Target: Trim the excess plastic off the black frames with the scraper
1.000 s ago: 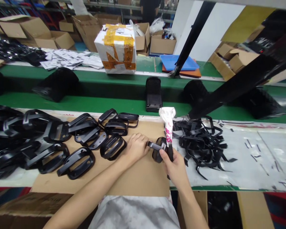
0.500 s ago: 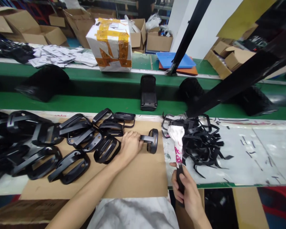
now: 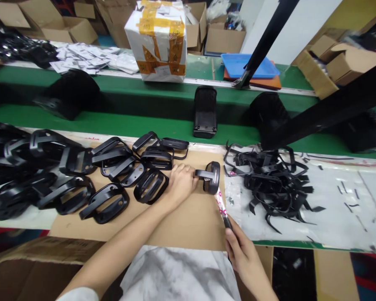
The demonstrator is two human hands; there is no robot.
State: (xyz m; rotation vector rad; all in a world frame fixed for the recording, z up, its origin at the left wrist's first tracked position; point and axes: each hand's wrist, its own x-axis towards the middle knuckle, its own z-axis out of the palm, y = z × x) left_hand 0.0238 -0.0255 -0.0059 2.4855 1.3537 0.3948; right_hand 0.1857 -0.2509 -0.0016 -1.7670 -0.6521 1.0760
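My left hand (image 3: 183, 182) is closed round one end of a black plastic bracket (image 3: 212, 177), pressing it on the cardboard sheet (image 3: 188, 228). The bracket's slotted oval end stands up to the right of my fingers. My right hand (image 3: 240, 246) grips the black handle of a hammer (image 3: 221, 205) whose shaft is wrapped in white film with pink print. The hammer's head is hidden behind the bracket's lower edge; whether they touch, I cannot tell. Left of my left hand lie several similar black looped brackets (image 3: 105, 202).
A tangled heap of thin black plastic strips (image 3: 272, 184) lies right of the cardboard. Beyond the bench runs a green conveyor (image 3: 163, 125) carrying black bins (image 3: 205, 110). A slanted black post (image 3: 326, 110) crosses on the right. Behind stand a taped white box (image 3: 163, 46) and a blue tray (image 3: 249, 67).
The hammer has swung down and left from upright, so its wrapped head is now behind the bracket. My left hand keeps hold of the bracket. The whole view has shifted slightly.
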